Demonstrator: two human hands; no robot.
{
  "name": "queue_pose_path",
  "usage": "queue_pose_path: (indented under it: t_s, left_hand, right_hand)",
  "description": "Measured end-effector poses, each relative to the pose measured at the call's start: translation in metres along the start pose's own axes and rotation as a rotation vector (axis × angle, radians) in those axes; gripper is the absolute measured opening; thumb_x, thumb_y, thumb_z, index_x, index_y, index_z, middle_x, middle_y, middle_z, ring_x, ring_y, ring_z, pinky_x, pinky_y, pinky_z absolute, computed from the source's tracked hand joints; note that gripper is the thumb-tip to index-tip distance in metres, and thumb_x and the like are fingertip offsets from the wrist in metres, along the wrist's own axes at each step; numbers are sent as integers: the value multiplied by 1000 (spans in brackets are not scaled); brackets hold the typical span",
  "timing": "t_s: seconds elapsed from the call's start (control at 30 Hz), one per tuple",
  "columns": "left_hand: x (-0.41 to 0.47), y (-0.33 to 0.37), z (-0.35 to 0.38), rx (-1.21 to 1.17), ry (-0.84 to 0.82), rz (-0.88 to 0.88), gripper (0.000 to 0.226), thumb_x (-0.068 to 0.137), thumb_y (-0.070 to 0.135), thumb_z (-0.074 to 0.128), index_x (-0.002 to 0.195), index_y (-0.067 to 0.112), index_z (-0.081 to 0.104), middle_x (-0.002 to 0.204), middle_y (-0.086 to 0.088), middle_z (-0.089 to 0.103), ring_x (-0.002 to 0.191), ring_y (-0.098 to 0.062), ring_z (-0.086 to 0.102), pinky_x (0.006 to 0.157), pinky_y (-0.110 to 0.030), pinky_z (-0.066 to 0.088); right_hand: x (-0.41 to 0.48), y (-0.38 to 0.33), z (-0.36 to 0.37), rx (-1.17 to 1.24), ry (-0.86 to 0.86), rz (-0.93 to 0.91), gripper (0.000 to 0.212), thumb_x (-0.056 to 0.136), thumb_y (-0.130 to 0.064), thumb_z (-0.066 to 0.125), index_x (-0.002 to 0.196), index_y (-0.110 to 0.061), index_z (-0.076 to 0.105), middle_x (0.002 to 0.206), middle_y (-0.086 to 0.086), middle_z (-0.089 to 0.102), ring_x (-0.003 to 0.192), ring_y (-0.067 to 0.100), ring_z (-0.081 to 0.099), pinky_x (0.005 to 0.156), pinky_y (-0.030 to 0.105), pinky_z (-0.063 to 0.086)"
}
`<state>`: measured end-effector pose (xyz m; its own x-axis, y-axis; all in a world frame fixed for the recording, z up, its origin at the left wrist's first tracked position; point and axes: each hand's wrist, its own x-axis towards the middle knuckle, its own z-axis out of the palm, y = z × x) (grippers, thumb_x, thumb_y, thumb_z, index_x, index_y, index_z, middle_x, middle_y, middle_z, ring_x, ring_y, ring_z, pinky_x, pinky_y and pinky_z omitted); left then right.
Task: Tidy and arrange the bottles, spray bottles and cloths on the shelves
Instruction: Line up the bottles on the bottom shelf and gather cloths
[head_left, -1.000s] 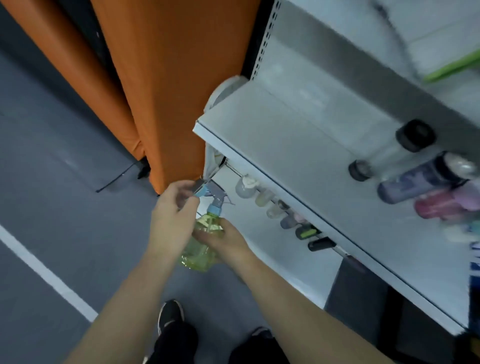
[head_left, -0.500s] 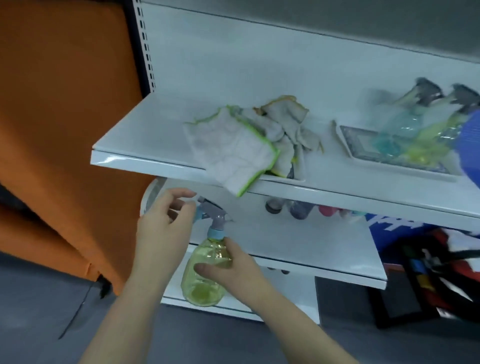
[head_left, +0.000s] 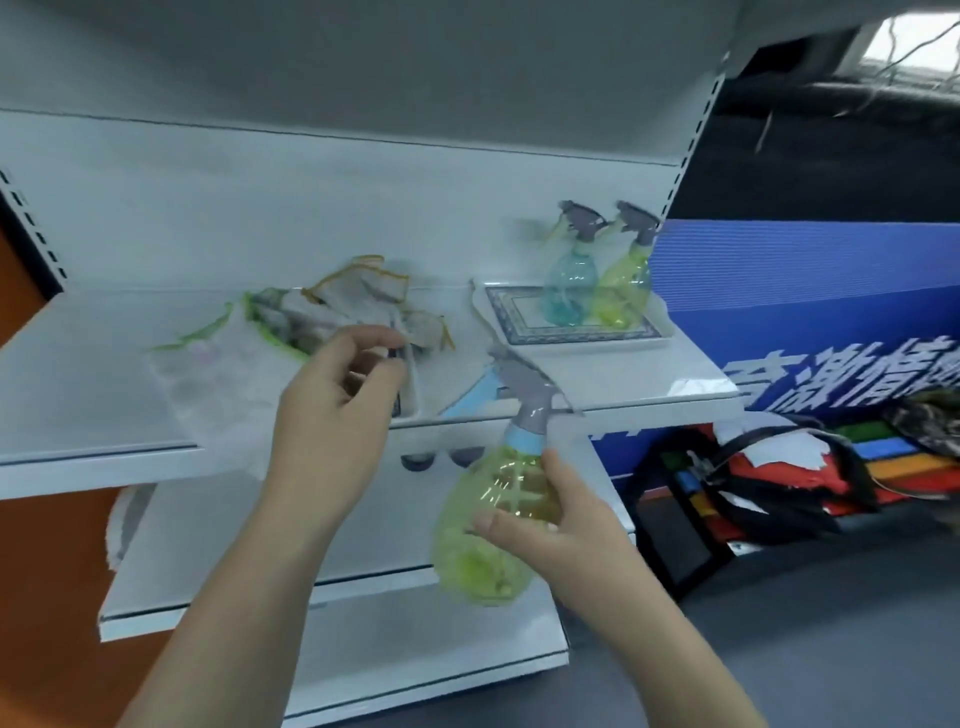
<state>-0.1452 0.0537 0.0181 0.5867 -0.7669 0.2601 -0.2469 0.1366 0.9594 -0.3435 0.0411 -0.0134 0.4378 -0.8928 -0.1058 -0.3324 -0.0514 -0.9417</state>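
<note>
Before shelf (head_left: 104, 457): right hand (head_left: 561, 525) grip clamped round spray bottle (head_left: 483, 519) belly; left hand (head_left: 332, 415) slack, empty.

Head-worn camera | faces forward and down | close behind left hand (head_left: 332, 415) and right hand (head_left: 550, 525) | shelves (head_left: 93, 374) just beyond them

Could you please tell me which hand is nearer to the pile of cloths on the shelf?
The left. The left hand is just in front of the cloths; the right hand is lower and to the right, gripping the yellow-green spray bottle.
</note>
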Motion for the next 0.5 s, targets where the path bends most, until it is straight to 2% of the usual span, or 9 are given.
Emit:
queue_pose_path:
  t_s: [0.07,0.1,0.17,0.23,0.33,0.4,0.5]
  left_hand:
    - [12,3,16,76,-34,34,22,90,12,58,95,32,67,74,15,61,61,-1,51,56,-13,40]
    - [19,4,22,117,-48,47,21,90,11,58,97,30,66,75,12,61,59,0,51,54,-11,39]
    - [34,0,33,201,-77,71,21,90,11,57,100,28,65,77,7,58,57,-2,50,53,-13,39]
    - [51,-7,42,317,-100,75,22,89,14,58,103,30,64,81,5,58,59,-3,50,59,-22,41]
    - [72,-18,52,482,-109,68,24,89,20,60,110,31,63,91,6,58,68,-4,53,71,-27,43]
    - [80,-24,59,594,-114,45,27,89,25,62,115,33,61,98,8,55,79,-3,54,77,-25,42]
    - [84,-32,70,654,-85,1,31,87,28,61,117,36,58,100,10,54,91,-11,55,85,-27,42]
  right_hand:
    - [19,-12,-30,11,74,-56,36,79,-31,81,109,-38,62,101,-21,72,93,-4,67,75,14,53]
    - [32,-18,-45,7,118,-91,42,78,-35,81,115,-37,60,103,-19,72,95,-4,67,76,14,52]
    - [64,-24,-69,-29,199,-153,61,75,-45,81,129,-37,54,114,-18,68,105,0,63,85,21,51]
    - [98,-22,-86,-68,259,-179,67,76,-47,80,134,-35,48,120,-18,63,111,4,60,88,27,47]
    - [152,-11,-104,-115,292,-187,68,77,-44,80,135,-33,46,125,-15,60,115,10,58,88,30,47]
    - [178,2,-108,-140,307,-183,72,73,-48,81,135,-34,46,127,-13,59,117,15,58,95,40,50]
    - [198,20,-106,-168,285,-159,72,71,-52,79,133,-32,47,123,-9,60,113,17,58,96,45,51]
